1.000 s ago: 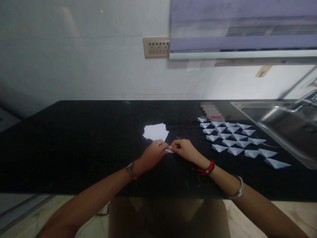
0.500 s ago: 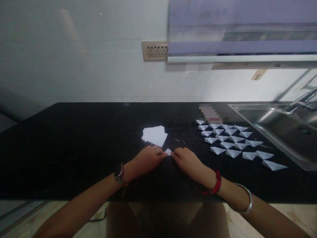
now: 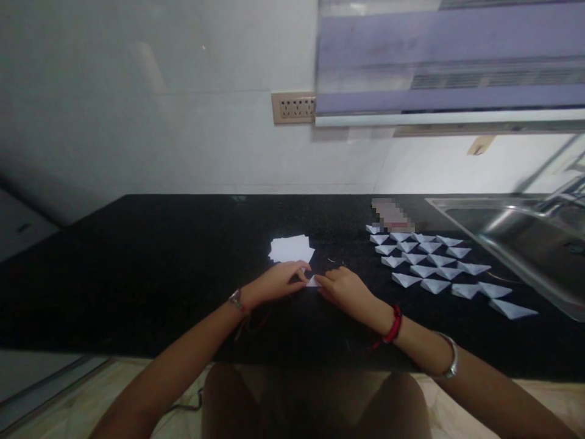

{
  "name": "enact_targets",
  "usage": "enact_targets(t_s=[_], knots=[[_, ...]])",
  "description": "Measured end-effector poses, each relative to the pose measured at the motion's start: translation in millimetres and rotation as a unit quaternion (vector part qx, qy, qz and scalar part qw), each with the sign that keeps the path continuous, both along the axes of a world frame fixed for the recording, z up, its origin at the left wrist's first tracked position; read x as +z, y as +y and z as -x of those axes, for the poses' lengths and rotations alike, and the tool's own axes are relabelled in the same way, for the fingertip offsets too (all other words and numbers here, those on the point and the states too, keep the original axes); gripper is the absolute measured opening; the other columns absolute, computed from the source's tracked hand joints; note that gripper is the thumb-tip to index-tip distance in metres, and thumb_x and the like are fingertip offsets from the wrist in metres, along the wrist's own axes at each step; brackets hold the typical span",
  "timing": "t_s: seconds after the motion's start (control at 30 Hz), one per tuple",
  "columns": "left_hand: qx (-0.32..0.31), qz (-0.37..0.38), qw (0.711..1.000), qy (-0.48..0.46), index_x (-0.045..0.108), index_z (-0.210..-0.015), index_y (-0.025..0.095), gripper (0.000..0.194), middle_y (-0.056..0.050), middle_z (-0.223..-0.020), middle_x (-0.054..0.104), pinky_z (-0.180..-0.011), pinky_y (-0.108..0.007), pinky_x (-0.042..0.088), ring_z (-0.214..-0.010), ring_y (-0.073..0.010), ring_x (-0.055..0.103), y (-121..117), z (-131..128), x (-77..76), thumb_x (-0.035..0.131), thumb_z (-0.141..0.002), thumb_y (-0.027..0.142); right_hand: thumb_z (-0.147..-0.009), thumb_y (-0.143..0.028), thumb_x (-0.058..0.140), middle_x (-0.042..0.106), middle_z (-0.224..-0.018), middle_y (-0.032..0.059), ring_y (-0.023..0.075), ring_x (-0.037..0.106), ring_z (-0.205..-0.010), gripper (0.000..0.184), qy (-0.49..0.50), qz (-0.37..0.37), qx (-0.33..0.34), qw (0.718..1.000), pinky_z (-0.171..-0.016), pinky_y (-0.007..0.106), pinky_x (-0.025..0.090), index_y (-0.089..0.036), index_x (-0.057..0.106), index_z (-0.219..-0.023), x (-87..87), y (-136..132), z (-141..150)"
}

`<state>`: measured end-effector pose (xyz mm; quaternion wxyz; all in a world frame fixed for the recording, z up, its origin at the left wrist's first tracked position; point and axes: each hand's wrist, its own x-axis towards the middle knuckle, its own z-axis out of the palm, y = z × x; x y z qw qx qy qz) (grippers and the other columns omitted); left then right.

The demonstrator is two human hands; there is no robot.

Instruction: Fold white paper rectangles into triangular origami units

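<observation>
A dark, polished surface (image 3: 173,286) runs along a pale wall (image 3: 205,140), with marbled floor (image 3: 475,408) showing below its near edge. A loose stack of white paper (image 3: 290,249) lies on it, its sheets overlapping unevenly. Above the stack, on the wall, is a beige socket panel (image 3: 295,108); above and to the right of the stack hangs a purple-fronted unit (image 3: 365,49). A steel sink (image 3: 512,225) with a tap (image 3: 567,192) is set into the surface, well to the right of the stack. Between stack and sink, folded white paper pieces (image 3: 435,286) are spread in rough rows, and beside the farthest of them is a pixelated flat object (image 3: 392,214).

The small folded paper (image 3: 311,282) rests just in front of the stack, toward its right side, between the two hands. The left hand (image 3: 278,279), at the stack's near edge, has thumb and forefinger spread apart, the thumb tip by the small paper's left corner. The right hand (image 3: 345,286), in front and to the right of the stack, has its fingers curled, their tips at the small paper's right edge; whether they pinch or only press it, I cannot tell.
</observation>
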<state>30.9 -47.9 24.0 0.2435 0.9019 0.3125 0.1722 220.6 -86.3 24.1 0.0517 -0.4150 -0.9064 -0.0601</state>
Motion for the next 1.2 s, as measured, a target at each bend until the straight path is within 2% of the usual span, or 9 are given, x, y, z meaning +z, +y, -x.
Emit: enact_targets(t_s=[0.1, 0.17, 0.3, 0.53, 0.7, 0.83, 0.97, 1.03, 1.2], knots=[[0.028, 0.064, 0.996, -0.060, 0.048, -0.096, 0.017, 0.027, -0.002, -0.089, 0.058, -0.075, -0.025, 0.041, -0.084, -0.0131, 0.053, 4, -3, -4.9, 0.056, -0.071, 0.022, -0.081, -0.017, 0.043, 0.058, -0.071, 0.0077, 0.0151, 0.053, -0.068, 0.017, 0.025, 0.013, 0.004, 1.000, -0.061, 0.025, 0.033, -0.013, 0.059, -0.079, -3.8, 10, -1], [0.078, 0.072, 0.990, -0.089, 0.047, -0.097, 0.017, 0.032, -0.002, -0.088, 0.056, -0.071, -0.025, 0.042, -0.081, -0.0130, 0.054, 5, -5, -8.1, 0.059, -0.068, 0.025, -0.083, -0.018, 0.041, 0.060, -0.074, 0.0078, 0.0145, 0.054, -0.070, 0.019, 0.066, 0.032, -0.019, 0.997, -0.061, 0.024, 0.035, -0.012, 0.059, -0.080, -5.2, 12, -2], [0.157, 0.073, 0.979, -0.104, 0.048, -0.089, 0.016, 0.025, 0.000, -0.074, 0.056, -0.060, -0.023, 0.042, -0.066, -0.0113, 0.054, 4, -12, -11.0, 0.054, -0.072, 0.033, -0.084, -0.018, 0.038, 0.062, -0.079, 0.0072, 0.0133, 0.056, -0.073, 0.022, 0.173, 0.060, -0.059, 0.981, -0.065, 0.022, 0.038, -0.012, 0.060, -0.082, -7.0, 13, -3], [0.152, 0.097, 0.977, -0.115, 0.050, -0.076, 0.015, 0.012, 0.001, -0.066, 0.057, -0.057, -0.021, 0.040, -0.061, -0.0105, 0.053, -1, -20, -14.2, 0.054, -0.071, 0.025, -0.080, -0.020, 0.045, 0.063, -0.076, 0.0054, 0.0125, 0.055, -0.071, 0.019, 0.265, 0.113, -0.028, 0.957, -0.065, 0.022, 0.039, -0.013, 0.062, -0.078, -4.7, 15, -1], [0.196, 0.148, 0.951, -0.189, 0.050, -0.076, 0.014, 0.015, 0.001, -0.066, 0.055, -0.055, -0.021, 0.040, -0.060, -0.0097, 0.052, 4, -17, -17.2, 0.054, -0.071, 0.027, -0.071, -0.023, 0.057, 0.062, -0.073, 0.0033, 0.0116, 0.054, -0.064, 0.016, 0.310, 0.168, -0.031, 0.935, -0.059, 0.021, 0.039, -0.014, 0.063, -0.084, -5.0, 13, -2], [0.215, 0.132, 0.934, -0.255, 0.051, -0.077, 0.014, 0.015, 0.002, -0.067, 0.054, -0.056, -0.021, 0.041, -0.061, -0.0096, 0.052, 5, -18, -13.3, 0.057, -0.068, 0.026, -0.068, -0.024, 0.058, 0.061, -0.069, 0.0018, 0.0107, 0.054, -0.061, 0.018, 0.407, 0.252, -0.054, 0.876, -0.058, 0.020, 0.040, -0.014, 0.062, -0.083, -12.6, 14, 2], [0.204, 0.050, 0.937, -0.280, 0.052, -0.079, 0.016, 0.013, 0.002, -0.070, 0.055, -0.060, -0.022, 0.042, -0.065, -0.0105, 0.053, -2, -20, -6.5, 0.057, -0.068, 0.020, -0.072, -0.029, 0.053, 0.056, -0.057, -0.0005, 0.0079, 0.050, -0.048, 0.019, 0.488, 0.371, -0.056, 0.788, -0.046, 0.019, 0.038, -0.012, 0.060, -0.077, -9.2, 15, 3], [0.192, -0.001, 0.944, -0.268, 0.054, -0.078, 0.017, 0.011, 0.001, -0.073, 0.056, -0.062, -0.022, 0.042, -0.067, -0.0110, 0.053, -6, -19, -4.7, 0.058, -0.068, 0.019, -0.075, -0.030, 0.049, 0.053, -0.052, -0.0018, 0.0065, 0.046, -0.043, 0.021, 0.504, 0.414, -0.034, 0.757, -0.042, 0.018, 0.036, -0.011, 0.059, -0.074, -4.4, 14, 3], [0.162, -0.083, 0.949, -0.257, 0.054, -0.075, 0.017, 0.008, 0.001, -0.073, 0.055, -0.064, -0.022, 0.042, -0.068, -0.0107, 0.052, -9, -18, -5.7, 0.058, -0.069, 0.014, -0.070, -0.026, 0.055, 0.060, -0.060, 0.0010, 0.0074, 0.051, -0.046, 0.022, 0.522, 0.430, -0.018, 0.736, -0.044, 0.018, 0.040, -0.011, 0.058, -0.085, -2.2, 10, 6]])
